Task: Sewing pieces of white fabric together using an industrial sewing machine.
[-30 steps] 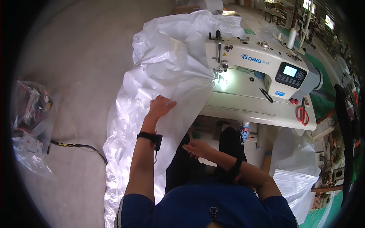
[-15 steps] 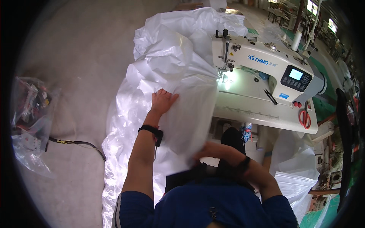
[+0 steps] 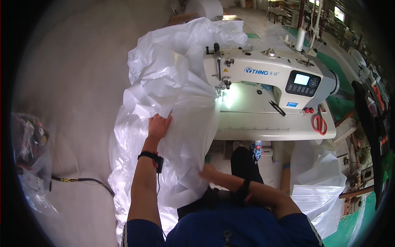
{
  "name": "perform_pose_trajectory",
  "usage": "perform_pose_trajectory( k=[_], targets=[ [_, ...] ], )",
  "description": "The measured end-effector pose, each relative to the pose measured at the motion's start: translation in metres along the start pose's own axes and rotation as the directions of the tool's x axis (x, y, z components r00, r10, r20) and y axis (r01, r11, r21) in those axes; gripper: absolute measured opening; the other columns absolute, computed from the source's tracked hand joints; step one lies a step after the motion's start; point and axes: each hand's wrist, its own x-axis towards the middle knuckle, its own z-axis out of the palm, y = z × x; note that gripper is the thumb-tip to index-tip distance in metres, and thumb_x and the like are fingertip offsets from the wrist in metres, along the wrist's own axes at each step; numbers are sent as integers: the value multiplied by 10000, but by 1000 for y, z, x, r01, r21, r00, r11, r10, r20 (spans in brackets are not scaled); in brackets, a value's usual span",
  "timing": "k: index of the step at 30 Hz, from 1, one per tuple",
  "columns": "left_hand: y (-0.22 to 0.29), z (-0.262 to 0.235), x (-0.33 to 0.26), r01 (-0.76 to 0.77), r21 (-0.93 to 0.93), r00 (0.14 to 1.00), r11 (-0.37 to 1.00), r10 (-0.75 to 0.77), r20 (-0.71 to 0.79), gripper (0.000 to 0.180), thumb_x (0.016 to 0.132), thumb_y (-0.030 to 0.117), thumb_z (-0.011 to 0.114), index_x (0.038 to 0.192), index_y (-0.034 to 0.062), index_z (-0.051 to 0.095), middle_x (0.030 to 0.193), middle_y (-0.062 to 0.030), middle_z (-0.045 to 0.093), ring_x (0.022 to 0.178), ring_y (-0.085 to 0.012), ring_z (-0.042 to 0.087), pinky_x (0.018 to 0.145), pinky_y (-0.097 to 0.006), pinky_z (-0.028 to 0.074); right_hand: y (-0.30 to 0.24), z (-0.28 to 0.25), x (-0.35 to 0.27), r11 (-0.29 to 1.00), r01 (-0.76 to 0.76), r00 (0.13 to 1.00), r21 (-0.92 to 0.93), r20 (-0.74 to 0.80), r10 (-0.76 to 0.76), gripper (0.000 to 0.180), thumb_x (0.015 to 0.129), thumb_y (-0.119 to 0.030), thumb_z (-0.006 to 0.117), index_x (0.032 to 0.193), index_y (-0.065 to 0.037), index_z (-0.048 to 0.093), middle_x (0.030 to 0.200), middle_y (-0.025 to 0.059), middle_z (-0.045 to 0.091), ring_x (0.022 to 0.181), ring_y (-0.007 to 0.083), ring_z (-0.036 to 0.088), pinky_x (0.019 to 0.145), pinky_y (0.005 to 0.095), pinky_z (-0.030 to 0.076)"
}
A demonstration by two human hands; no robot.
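White plastic sheeting (image 3: 181, 103) drapes off the counter's (image 3: 263, 127) left edge, bunched up behind and left of the sewing machine (image 3: 263, 76) and spilling to the floor. My left hand (image 3: 158, 125) lies flat on the sheet, fingers spread, pressing rather than pinching. My right hand (image 3: 210, 173) is at the sheet's lower edge below the counter front; blurred, so I can't tell how far that grip is closed. Red scissors (image 3: 319, 123) lie near the counter's right edge. Clear bag of scraps (image 3: 31, 156) sits on the floor, far left.
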Motion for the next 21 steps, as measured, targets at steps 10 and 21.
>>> perform_pose_trajectory(
  k=[10,21],
  targets=[
    [-7,1,1,4,-11,997,1000,-5,-71,393,918,383,381,990,102,645,1084,-64,588,1121,-245,457,953,-441,294,72,-35,-110,963,215,758,163,594,-270,488,876,-275,578,1259,7,471,1270,154,498,1168,233,460,1007,330,331],
    [132,-72,-84,21,-15,947,1000,-25,-321,194,797,252,617,882,79,631,829,-99,618,755,-287,597,642,-402,473,15,-55,-70,929,99,932,356,-360,38,432,851,-213,543,1199,35,477,931,163,634,811,205,623,684,297,488]
  ],
)
